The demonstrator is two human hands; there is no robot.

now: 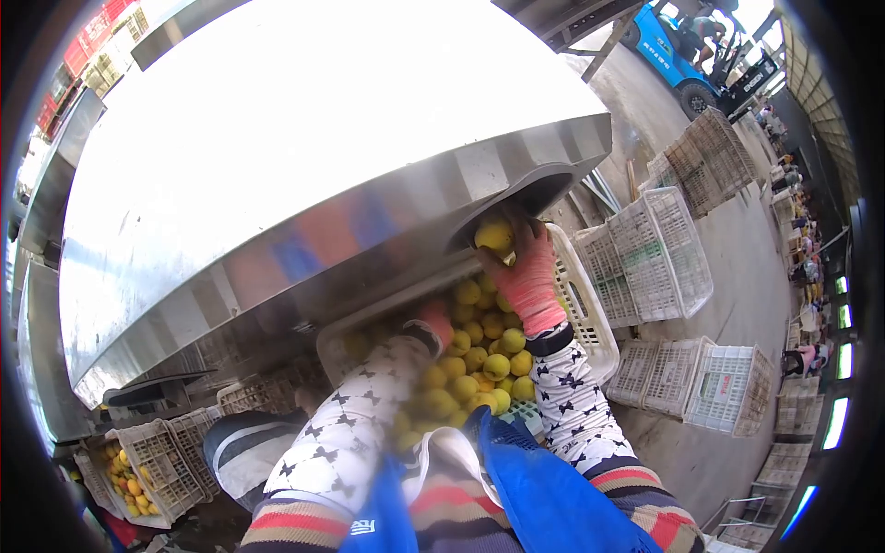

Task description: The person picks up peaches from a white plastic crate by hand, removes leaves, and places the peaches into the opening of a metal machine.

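Note:
My right hand (533,276), in a pink glove, is closed around a round yellow fruit (495,235) at the mouth of a dark chute (544,187) under the metal table's edge. Below it, a white plastic crate (590,318) holds many yellow-green fruits (475,358). My left hand (435,321), gloved in pink too, reaches down into the crate among the fruits. Its fingers are hidden by the sleeve and the fruit, so its grip does not show. White sleeves with dark bows cover both forearms.
A large steel table (323,111) spans the front. Stacked plastic crates (650,258) stand on the floor to the right, with more crates (687,382) nearer. At lower left, a crate (138,475) holds orange-yellow fruit. A blue forklift (678,55) with a person aboard is at upper right.

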